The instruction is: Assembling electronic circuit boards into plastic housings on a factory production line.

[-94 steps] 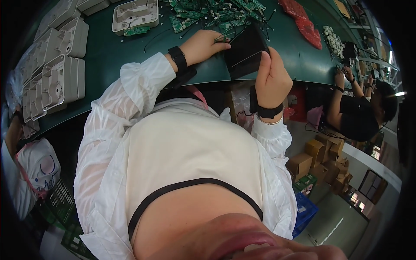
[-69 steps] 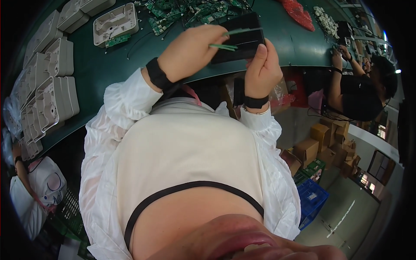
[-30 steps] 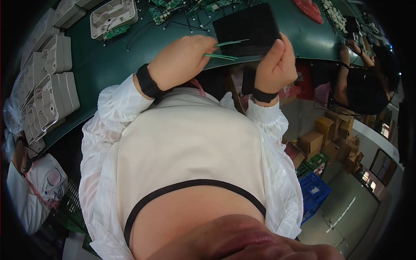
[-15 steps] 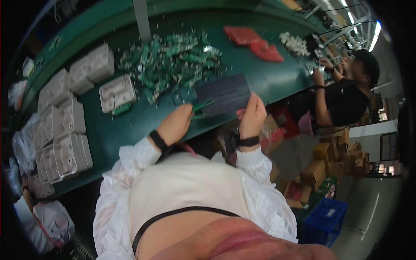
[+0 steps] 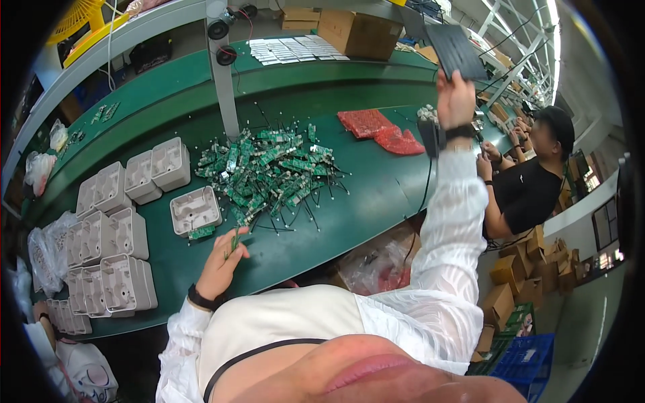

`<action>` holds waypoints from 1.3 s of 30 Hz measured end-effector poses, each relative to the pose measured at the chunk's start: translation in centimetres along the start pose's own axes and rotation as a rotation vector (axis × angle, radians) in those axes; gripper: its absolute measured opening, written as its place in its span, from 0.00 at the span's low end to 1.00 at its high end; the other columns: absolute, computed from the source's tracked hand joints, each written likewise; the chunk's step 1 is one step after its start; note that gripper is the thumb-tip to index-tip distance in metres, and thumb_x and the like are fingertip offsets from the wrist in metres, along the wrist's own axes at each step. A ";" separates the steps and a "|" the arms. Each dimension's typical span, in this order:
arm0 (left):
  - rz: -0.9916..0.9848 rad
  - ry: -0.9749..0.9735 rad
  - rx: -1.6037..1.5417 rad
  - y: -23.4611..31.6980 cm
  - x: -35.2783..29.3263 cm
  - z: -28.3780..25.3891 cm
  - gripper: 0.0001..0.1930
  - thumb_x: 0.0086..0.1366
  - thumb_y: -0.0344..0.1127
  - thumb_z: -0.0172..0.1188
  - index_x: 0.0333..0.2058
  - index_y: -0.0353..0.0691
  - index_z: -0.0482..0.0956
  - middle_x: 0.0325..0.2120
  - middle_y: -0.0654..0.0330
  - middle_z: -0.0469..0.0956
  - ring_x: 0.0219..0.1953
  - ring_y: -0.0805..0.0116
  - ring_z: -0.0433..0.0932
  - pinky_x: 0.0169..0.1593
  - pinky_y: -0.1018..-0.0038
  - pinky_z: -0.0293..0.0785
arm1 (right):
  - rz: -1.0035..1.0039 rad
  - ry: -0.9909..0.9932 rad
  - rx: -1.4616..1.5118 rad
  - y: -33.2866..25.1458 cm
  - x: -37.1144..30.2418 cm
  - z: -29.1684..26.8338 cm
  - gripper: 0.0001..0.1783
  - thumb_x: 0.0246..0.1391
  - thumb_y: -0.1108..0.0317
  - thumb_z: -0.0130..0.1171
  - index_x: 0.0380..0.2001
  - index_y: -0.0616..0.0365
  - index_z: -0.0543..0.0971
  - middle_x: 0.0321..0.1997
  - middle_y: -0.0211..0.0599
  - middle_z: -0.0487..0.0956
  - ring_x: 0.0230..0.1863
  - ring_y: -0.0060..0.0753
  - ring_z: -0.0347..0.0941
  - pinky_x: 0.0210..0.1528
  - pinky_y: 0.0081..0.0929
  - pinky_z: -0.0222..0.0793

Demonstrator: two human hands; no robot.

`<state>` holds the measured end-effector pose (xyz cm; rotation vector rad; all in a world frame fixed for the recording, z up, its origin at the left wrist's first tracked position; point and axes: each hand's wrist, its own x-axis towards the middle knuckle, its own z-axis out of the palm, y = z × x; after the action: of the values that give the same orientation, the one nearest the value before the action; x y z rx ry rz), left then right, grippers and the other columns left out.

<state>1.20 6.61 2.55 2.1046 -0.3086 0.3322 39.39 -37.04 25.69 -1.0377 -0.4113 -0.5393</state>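
Observation:
My right hand point(image 5: 457, 101) is raised at the upper right, its fingers closed on the lower edge of a dark grey rectangular panel point(image 5: 457, 52). Low over the bench's near edge, my left hand point(image 5: 218, 269) pinches a narrow green circuit board point(image 5: 233, 246) that sticks up between its fingers. Just beyond that hand lies a heap of green circuit boards point(image 5: 275, 164) with thin black wires. To its left stands a single pale grey plastic housing point(image 5: 183, 213), with a small green board point(image 5: 201, 232) at its near side.
Stacked pale housings point(image 5: 127, 282) fill the bench's left end beside clear plastic bags point(image 5: 50, 252). Red bubble wrap point(image 5: 366, 124) lies right of the heap on the green bench point(image 5: 363, 191). A metal post point(image 5: 222, 101) rises behind it. A co-worker in black point(image 5: 531, 191) works at the right.
My right hand has carried the dark panel up and away to the far right. My left hand has moved left, away from the panel, keeping green board material in its fingers. The view has tilted up.

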 end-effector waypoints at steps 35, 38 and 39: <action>-0.446 0.314 -0.140 -0.5 -5.6 -1.3 0.13 0.77 0.36 0.53 0.40 0.35 0.84 0.23 0.62 0.70 0.27 0.71 0.68 0.34 0.72 0.65 | -0.172 0.062 -1.455 11.9 28.2 12.2 0.23 0.57 0.50 0.69 0.49 0.53 0.87 0.55 0.48 0.84 0.60 0.46 0.79 0.64 0.38 0.71; -0.518 0.358 -0.293 1.0 -4.9 -2.5 0.14 0.78 0.38 0.51 0.44 0.36 0.83 0.21 0.68 0.64 0.24 0.77 0.62 0.29 0.76 0.58 | -0.251 0.053 -1.415 13.1 27.4 12.3 0.22 0.58 0.51 0.68 0.50 0.52 0.87 0.52 0.50 0.85 0.57 0.49 0.81 0.61 0.37 0.73; -0.553 0.377 -0.401 1.8 -4.3 -3.2 0.14 0.79 0.39 0.51 0.47 0.36 0.81 0.20 0.72 0.60 0.22 0.81 0.58 0.27 0.78 0.53 | -0.295 0.059 -1.394 13.3 27.1 12.4 0.22 0.58 0.52 0.67 0.50 0.52 0.86 0.51 0.51 0.85 0.55 0.51 0.81 0.60 0.36 0.74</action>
<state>-3.78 8.76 4.08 1.6072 0.3967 0.2962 68.10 -26.77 37.22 -2.2982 -0.0754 -1.1757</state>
